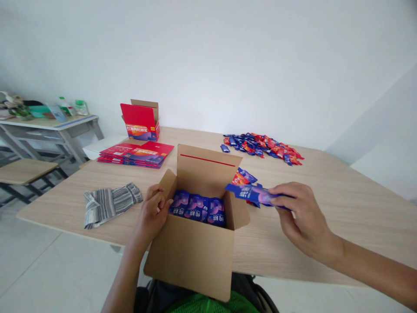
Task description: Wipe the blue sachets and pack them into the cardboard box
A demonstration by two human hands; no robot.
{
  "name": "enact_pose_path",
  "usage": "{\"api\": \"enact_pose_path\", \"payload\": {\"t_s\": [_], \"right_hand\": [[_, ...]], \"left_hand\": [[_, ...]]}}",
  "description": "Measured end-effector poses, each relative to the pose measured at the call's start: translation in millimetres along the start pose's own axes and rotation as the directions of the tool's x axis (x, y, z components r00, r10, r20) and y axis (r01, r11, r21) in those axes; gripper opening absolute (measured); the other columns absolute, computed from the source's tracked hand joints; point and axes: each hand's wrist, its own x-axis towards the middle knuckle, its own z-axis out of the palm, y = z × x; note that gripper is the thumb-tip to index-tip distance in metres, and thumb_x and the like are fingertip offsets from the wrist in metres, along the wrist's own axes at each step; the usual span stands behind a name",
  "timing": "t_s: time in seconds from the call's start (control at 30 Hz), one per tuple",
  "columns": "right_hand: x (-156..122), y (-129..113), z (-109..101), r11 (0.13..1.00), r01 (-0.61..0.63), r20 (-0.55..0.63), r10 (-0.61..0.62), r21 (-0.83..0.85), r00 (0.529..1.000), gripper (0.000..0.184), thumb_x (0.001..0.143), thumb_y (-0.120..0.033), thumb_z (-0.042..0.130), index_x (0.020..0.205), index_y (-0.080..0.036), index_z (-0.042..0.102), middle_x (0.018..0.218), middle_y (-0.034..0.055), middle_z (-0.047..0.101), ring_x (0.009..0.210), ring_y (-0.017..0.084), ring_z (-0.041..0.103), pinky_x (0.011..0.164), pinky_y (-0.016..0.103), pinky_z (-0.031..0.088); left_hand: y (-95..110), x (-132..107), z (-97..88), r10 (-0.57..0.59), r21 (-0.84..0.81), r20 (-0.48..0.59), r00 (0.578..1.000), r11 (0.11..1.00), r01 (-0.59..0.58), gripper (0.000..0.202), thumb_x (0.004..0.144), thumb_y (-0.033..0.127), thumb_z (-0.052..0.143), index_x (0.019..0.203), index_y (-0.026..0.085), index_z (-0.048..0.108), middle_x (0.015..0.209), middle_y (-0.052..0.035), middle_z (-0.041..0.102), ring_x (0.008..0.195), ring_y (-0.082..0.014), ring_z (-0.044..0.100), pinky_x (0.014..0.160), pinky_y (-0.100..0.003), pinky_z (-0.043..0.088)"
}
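Note:
An open brown cardboard box (195, 252) rests at the table's near edge, tipped toward me, with three blue sachets (198, 209) standing in a row inside. My left hand (154, 208) grips the box's left flap and wall, fingers closed. To the right of the box, my right hand (298, 215) pinches a small stack of blue sachets (250, 193) held flat just above the right flap. A couple more red and blue sachets (244, 177) lie behind that flap.
A heap of red and blue sachets (262, 147) lies at the table's far side. Flat red cartons (135, 153) are stacked at the far left, an opened red box (140, 119) behind them. A striped cloth (109, 203) lies left. A desk (48, 126) stands beyond.

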Motion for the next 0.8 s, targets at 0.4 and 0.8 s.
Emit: {"api": "enact_pose_path", "payload": {"t_s": [0.4,0.8], "right_hand": [[74,-3,104,0.893,-0.111,0.462,-0.117,0.436,0.879,0.023,0.094,-0.009,0.057,0.092,-0.021,0.076,0.112,0.0088,0.066,0.108,0.022,0.062,0.097,0.039,0.049],[71,2,156,0.949,0.027,0.745,-0.265,0.315,0.613,0.013,0.084,-0.008,0.065,0.081,-0.017,0.074,0.092,0.0070,0.074,0.092,0.021,0.069,0.084,0.029,0.051]], "left_hand": [[-5,1,0.8,-0.009,-0.005,0.018,1.000,1.000,0.009,0.035,0.087,0.022,0.060,0.064,0.024,0.033,0.107,-0.0072,0.057,0.106,-0.0189,0.059,0.089,-0.029,0.048],[-2,-1,3.0,-0.006,-0.087,0.035,0.999,0.996,0.009,0.035,0.090,0.018,0.059,0.067,0.024,0.032,0.106,-0.0051,0.053,0.108,-0.0161,0.057,0.087,-0.025,0.046]]}}
